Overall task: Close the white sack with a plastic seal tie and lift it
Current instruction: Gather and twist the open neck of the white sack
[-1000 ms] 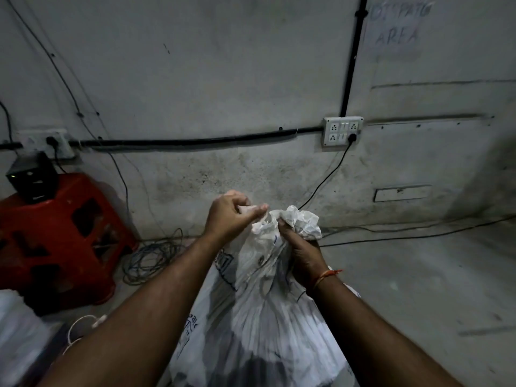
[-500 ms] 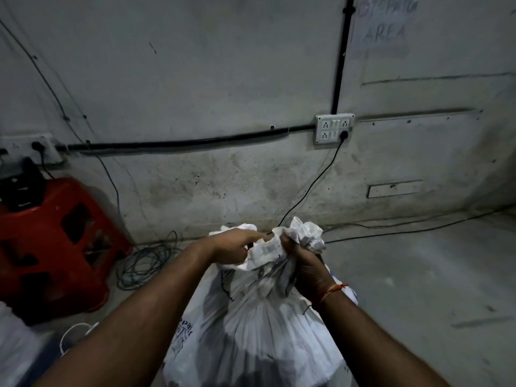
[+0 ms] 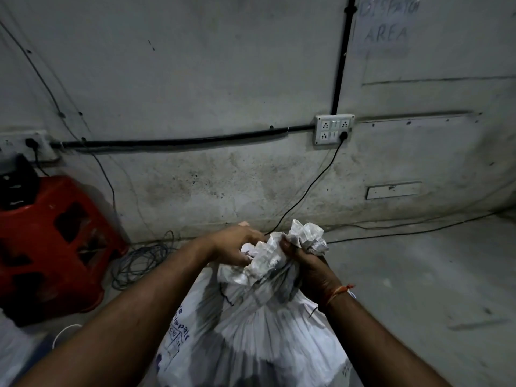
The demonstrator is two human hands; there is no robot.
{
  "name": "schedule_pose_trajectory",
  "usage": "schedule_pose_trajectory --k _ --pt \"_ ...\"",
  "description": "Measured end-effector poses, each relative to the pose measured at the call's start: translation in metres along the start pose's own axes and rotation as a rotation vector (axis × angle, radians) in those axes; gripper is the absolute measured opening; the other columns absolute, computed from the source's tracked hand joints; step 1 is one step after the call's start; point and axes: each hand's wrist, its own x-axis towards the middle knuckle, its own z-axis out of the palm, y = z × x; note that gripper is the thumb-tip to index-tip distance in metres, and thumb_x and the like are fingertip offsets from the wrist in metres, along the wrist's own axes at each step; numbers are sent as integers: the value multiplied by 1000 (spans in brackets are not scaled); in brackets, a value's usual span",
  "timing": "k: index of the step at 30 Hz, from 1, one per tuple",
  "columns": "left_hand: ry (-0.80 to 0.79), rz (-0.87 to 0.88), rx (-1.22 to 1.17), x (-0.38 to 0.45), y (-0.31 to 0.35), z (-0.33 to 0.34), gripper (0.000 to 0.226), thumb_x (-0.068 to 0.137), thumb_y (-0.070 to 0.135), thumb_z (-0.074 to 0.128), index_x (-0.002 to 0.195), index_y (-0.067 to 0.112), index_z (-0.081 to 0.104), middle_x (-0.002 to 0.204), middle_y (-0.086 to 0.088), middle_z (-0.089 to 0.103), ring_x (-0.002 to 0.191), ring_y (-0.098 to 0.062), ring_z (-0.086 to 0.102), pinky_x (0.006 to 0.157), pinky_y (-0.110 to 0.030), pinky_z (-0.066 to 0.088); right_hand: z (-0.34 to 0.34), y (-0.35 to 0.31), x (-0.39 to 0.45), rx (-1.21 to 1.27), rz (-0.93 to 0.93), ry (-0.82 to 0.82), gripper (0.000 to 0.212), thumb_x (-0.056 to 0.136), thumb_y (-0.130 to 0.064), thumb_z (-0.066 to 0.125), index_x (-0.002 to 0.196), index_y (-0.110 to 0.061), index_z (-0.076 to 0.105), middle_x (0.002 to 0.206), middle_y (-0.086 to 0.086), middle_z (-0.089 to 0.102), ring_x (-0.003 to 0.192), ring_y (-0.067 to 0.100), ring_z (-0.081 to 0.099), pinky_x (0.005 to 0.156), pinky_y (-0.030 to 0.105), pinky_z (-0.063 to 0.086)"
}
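Observation:
A white woven sack [image 3: 259, 331] with blue print stands on the floor right in front of me, its mouth gathered into a crumpled bunch at the top. My right hand [image 3: 310, 269] is clenched around the neck of the sack just below the bunch. My left hand [image 3: 237, 247] grips the folds on the left side of the gathered mouth. A thin dark strand shows against the sack near my right wrist; I cannot tell whether it is the seal tie.
A red plastic stool [image 3: 53, 241] with a black device on top stands at the left by the wall. A coil of cable [image 3: 142, 261] lies on the floor beside it. A wall socket [image 3: 333, 129] has a black cord running down behind the sack. Grey floor stretches to the right.
My left hand has dropped from above the sack's mouth and now presses into the folds on its left side. The right hand keeps its grip on the neck.

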Motion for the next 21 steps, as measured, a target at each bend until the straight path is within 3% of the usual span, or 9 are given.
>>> schedule_pose_trajectory --k 2,4,7,10,12,14,17,19,21 --pt "69 -23 -36 -1 -6 -1 50 70 25 59 116 10 67 118 -9 67 115 -23 59 98 -30 49 -2 1 4 -9 -9 25 70 73 -25 87 125 12 58 130 34 59 125 48 55 108 60 43" --pt "72 -25 -114 -3 -8 1 41 76 23 67 114 12 60 110 -8 68 103 -27 65 91 -43 54 0 1 6 -10 -21 72 69 74 -25 86 126 10 58 131 35 58 127 51 53 109 64 40" --pt "94 -8 -110 -9 -4 -5 62 77 41 65 134 18 58 124 -2 68 109 -15 64 93 -30 54 7 2 10 7 -47 143 64 75 -26 86 126 5 61 129 31 62 125 48 57 107 64 42" --pt "128 -79 -60 -18 -17 -12 69 74 62 46 108 9 74 103 -9 72 95 -23 63 86 -43 52 10 2 12 5 -89 221 50 82 -23 81 122 2 65 123 26 68 117 42 64 103 61 47" --pt "157 -93 -82 -24 -26 -13 67 81 67 45 94 8 74 94 -9 71 93 -24 61 89 -48 48 14 0 11 11 -121 286 44 83 -21 79 119 0 67 118 21 72 113 36 68 101 57 51" --pt "131 -149 -250 -32 -26 -12 78 80 80 41 102 13 75 111 -10 71 104 -18 59 102 -42 45 20 -1 13 21 -147 352 43 82 -20 80 118 0 68 116 19 73 112 35 68 99 55 53" --pt "85 -172 -541 -41 -18 -8 107 69 95 39 140 16 58 143 3 57 126 -9 54 110 -23 40 28 -3 17 78 -188 409 52 80 -20 83 119 8 62 122 25 69 117 42 64 100 60 51" --pt "47 -103 -302 -47 -15 -6 119 65 97 43 152 16 42 150 7 46 134 -8 46 113 -24 37 31 -5 19 83 -174 409 55 79 -21 83 120 9 61 123 26 68 118 43 63 100 61 50" --pt "106 -66 14 -48 -19 -2 102 70 86 56 146 19 49 145 3 56 127 -15 54 109 -29 42 32 -4 20 81 -160 391 50 82 -17 81 122 6 63 120 24 70 115 41 66 99 58 52"
